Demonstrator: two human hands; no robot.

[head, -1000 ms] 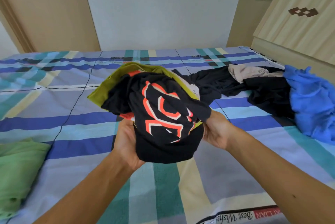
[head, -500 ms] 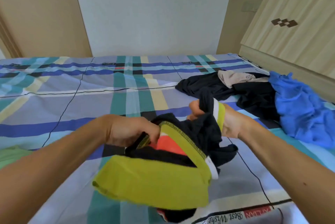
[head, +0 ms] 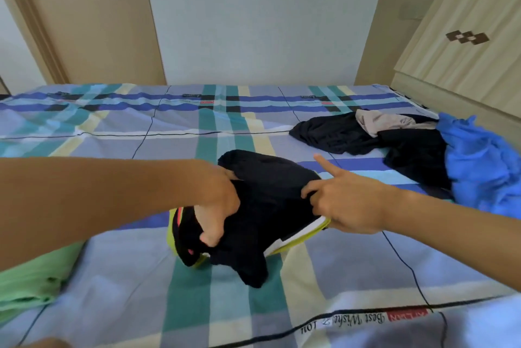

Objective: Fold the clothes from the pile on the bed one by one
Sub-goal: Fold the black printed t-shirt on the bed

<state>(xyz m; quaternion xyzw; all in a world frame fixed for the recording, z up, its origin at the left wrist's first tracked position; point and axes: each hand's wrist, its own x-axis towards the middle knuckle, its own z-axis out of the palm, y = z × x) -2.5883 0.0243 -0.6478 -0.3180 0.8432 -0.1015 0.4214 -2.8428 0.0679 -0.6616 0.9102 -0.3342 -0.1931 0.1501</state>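
A black garment with yellow-green trim and orange print (head: 267,206) sits bunched on the plaid bed (head: 127,277), in the middle. My left hand (head: 220,206) grips its left side, fingers curled into the fabric. My right hand (head: 344,201) pinches its right edge, with the index finger sticking out straight. The pile of unfolded clothes lies at the right: black garments (head: 366,139), a beige piece (head: 377,120) and a bright blue one (head: 485,164).
A folded green garment (head: 31,280) lies at the bed's left front edge. A wooden headboard (head: 456,46) stands at the right, a door (head: 84,18) at the back left, a pale wall behind the bed.
The garment has come down from the air onto the bed and turned over, its black side now on top. Both hands shifted their hold on its two sides.
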